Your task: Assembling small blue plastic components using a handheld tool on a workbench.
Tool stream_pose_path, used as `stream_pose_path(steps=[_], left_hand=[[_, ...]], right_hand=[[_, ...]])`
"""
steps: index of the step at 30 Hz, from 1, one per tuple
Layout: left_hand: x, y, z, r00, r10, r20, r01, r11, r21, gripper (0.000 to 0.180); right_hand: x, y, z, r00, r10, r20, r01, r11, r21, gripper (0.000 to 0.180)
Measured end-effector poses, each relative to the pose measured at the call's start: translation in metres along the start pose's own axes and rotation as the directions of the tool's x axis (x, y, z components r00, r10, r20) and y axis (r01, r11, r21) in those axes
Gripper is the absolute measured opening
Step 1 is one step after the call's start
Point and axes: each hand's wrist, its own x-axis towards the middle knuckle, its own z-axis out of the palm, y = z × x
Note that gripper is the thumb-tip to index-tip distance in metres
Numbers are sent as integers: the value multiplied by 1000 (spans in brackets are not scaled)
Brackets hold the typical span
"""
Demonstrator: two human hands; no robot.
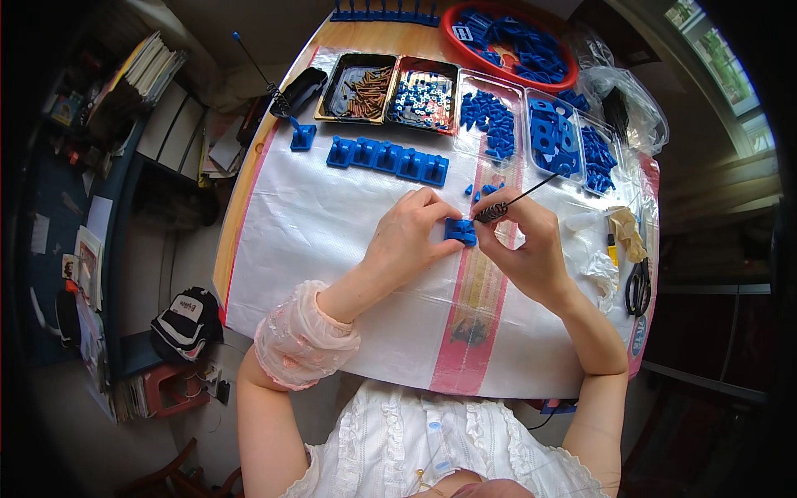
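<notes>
L hand (408, 226) pinches blue block (460, 233) btwn thumb & fingers, approx ctr of frame. R hand (525, 232) grips tool (491, 213) w/ blk coil, just beside block. Blue row (387, 161) upper ctr-left; screws (367, 93) above it.

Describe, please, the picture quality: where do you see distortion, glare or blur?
In the head view, the wooden table has bowed edges and the image corners go black; the window is very bright; the white sheet shows a pale sheen; the left hand and right hand look fairly sharp.
</notes>
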Motion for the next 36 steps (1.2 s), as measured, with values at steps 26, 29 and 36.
stream_pose_path(steps=[26,29,36], left_hand=[[0,-2,0,1000,2,9,-2,1000,12,37],[0,-1,0,1000,-4,5,4,1000,7,36],[0,-1,1,1000,-4,-5,4,1000,3,36]], right_hand=[[1,0,0,998,-32,-63,33,999,26,21],[0,1,0,998,-27,-52,28,999,18,22],[0,4,1,999,-37,-36,38,999,14,23]])
